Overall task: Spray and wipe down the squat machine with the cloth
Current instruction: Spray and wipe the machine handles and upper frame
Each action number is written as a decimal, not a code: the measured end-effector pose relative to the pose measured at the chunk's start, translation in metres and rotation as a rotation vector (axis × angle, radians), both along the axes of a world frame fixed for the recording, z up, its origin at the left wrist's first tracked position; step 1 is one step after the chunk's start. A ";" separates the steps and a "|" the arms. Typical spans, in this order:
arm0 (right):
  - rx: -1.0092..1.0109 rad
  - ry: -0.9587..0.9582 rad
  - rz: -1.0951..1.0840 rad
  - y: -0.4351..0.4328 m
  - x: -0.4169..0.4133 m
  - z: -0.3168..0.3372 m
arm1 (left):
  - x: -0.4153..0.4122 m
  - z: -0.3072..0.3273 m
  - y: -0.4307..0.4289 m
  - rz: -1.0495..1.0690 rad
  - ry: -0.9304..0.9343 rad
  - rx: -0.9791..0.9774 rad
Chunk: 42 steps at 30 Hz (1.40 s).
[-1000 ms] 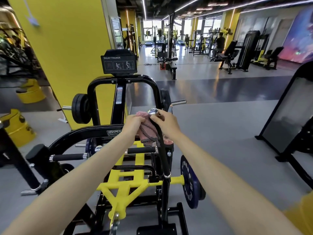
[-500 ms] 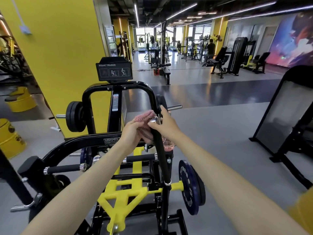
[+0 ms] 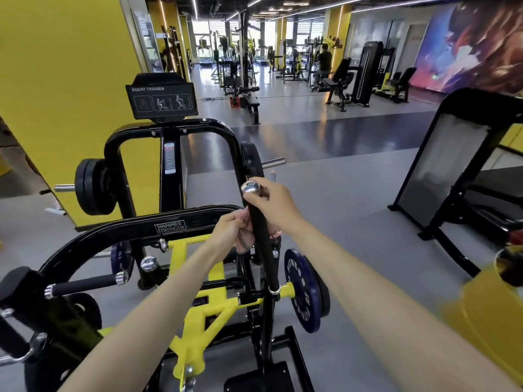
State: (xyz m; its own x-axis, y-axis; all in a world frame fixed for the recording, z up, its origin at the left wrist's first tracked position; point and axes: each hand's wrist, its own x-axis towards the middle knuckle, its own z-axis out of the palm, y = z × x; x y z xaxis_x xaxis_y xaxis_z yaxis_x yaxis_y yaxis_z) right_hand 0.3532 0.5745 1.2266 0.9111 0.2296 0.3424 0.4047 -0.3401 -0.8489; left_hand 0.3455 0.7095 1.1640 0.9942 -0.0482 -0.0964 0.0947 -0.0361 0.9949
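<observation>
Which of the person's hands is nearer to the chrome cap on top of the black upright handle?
Right. The right hand touches the chrome cap atop the black handle; the left hand is lower down, holding the pink cloth against the handle.

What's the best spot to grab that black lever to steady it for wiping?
Probably just below the chrome cap, coming from the right: the lever is a slim round shaft, easy to wrap. The right hand grips there, leaving the length below free for the left hand and cloth.
</observation>
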 end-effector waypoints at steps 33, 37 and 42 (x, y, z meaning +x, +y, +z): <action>0.066 0.106 -0.012 -0.004 0.006 -0.004 | 0.045 -0.231 -0.037 -0.126 0.550 0.328; 0.065 0.097 -0.008 -0.004 0.008 -0.006 | 0.049 -0.226 -0.031 -0.136 0.619 0.202; 0.123 0.096 0.011 -0.005 0.008 -0.010 | 0.055 -0.189 -0.024 -0.326 0.524 0.190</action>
State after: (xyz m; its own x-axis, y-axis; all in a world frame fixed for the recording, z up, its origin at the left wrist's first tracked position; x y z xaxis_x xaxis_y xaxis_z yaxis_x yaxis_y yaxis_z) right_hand 0.3617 0.5699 1.2169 0.9387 0.2012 0.2800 0.3228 -0.2273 -0.9188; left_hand 0.4002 0.6859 0.9750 0.7502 -0.2746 -0.6015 0.5205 -0.3157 0.7933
